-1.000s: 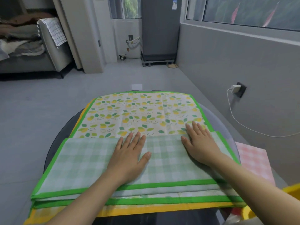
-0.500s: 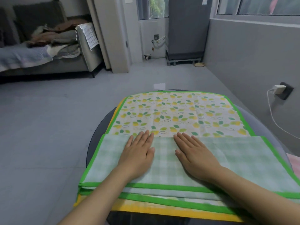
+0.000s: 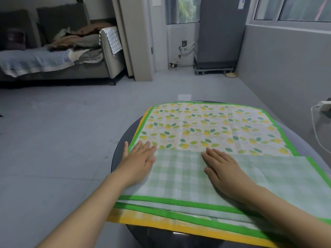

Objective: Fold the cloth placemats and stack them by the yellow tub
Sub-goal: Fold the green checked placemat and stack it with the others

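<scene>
A green-bordered placemat (image 3: 206, 127) with a leaf print lies on top of a pile on the round dark table (image 3: 123, 145). Its near part is folded over, showing the pale green check underside (image 3: 179, 176). My left hand (image 3: 138, 161) lies flat at the left end of that folded flap, fingers spread. Flat on the flap's middle rests my right hand (image 3: 225, 170). Under it lie another green-edged mat and a yellow-edged mat (image 3: 143, 218). The yellow tub is out of view.
The table's rim curves round at left and front. A grey wall (image 3: 286, 68) with a plugged-in charger (image 3: 322, 108) and white cable stands at right. A sofa (image 3: 53, 65) with piled cloths is far left, across grey floor.
My left hand has slid left along the folded flap to its left end. My right hand has slid left toward the middle. The view has turned left, so the yellow tub has dropped out.
</scene>
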`<state>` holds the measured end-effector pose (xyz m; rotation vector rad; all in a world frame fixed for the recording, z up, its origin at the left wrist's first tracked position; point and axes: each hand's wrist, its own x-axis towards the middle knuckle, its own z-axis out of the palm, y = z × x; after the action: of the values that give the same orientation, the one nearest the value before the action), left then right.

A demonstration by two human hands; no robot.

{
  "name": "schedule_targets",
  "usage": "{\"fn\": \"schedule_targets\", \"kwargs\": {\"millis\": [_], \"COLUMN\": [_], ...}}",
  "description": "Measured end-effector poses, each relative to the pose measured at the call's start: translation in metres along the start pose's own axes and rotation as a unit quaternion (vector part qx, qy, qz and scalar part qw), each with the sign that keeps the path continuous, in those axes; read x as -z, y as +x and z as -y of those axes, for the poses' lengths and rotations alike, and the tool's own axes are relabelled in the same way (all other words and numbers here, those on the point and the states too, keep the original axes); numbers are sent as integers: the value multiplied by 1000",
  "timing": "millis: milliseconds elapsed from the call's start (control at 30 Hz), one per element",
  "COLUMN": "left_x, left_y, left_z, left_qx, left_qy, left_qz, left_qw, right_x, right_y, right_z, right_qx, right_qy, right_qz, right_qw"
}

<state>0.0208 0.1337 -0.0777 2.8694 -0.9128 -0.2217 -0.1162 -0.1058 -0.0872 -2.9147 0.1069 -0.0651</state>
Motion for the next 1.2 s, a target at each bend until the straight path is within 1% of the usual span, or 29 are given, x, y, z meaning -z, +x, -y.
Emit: {"fn": "schedule_targets", "kwargs": {"millis": [67, 167, 233, 400, 467, 600, 667, 767, 867, 933, 1067, 1100, 1200], "left_x": [11, 22, 24, 33, 38, 46, 49, 55, 63, 68, 80, 84, 95], "left_y": [3, 9, 13, 11, 9, 5, 1, -4, -9, -9, -6, -6, -3], "left_z": [4, 5, 7, 8, 8, 21, 27, 33, 33, 28, 9, 3, -18], "left_qx": [12, 33, 40, 78, 97, 123, 142, 173, 196, 197, 185, 180, 148], "left_qy": [-11, -44, -59, -139, -185, -350, -427, -510, -601, -645, -703, -713, -728], "left_qz": [-29, -52, -75, -116, -127, -132, -117, -105, -95, -83, -46, -35, -6], "left_qw": [999, 997, 995, 980, 970, 919, 886, 836, 769, 734, 685, 677, 669], "right_x": [2, 4, 4, 3, 1, 1, 1, 2, 3, 3, 5, 5, 11], "right_y": [1, 2, 2, -2, -4, -4, -4, -5, -5, -5, -7, -8, -15], "right_z": [8, 23, 31, 44, 46, 49, 51, 52, 52, 53, 54, 53, 47], "right_qx": [37, 70, 69, 53, 55, 39, 34, 31, 27, 23, 18, 18, 33], "right_qy": [44, 77, 75, 49, 32, 28, 25, 27, 31, 32, 50, 58, 109], "right_qz": [-29, -12, 3, 42, 51, 65, 70, 75, 86, 98, 102, 103, 111], "right_qw": [998, 995, 995, 997, 997, 997, 997, 996, 995, 994, 993, 993, 987]}}
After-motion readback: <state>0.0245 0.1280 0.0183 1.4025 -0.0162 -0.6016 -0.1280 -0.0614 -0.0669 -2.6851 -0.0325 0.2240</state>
